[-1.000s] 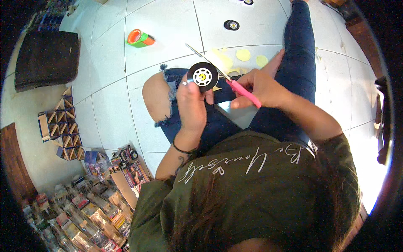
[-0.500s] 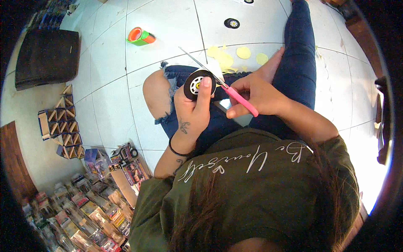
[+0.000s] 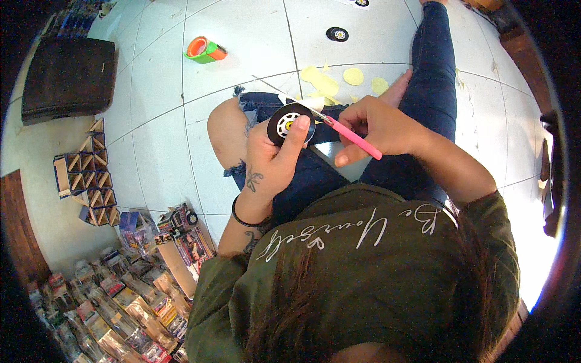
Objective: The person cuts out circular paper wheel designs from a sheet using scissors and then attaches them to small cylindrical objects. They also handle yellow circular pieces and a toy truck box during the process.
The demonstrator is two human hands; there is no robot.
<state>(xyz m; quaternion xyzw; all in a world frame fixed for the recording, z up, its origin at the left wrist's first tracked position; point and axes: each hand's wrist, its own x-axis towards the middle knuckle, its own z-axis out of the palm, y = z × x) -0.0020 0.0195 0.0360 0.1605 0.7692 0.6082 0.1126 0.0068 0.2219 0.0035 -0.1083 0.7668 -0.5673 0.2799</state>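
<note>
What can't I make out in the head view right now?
Head view, all:
Left hand: fingers behind the black disc, which hides them.
Disc's face: partly under the left thumb.
Pink-handled scissors: handles partly hidden by the right hand.
Wheel print, top: cut off by the edge.
Packages, lower left: too small to tell contents.

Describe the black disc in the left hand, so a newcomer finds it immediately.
Over the dark jeans is the left hand. It holds the black disc, bearing a white and yellow wheel pattern. Unlike the similar black piece on the floor, it is held beside the pink-handled scissors.
</note>
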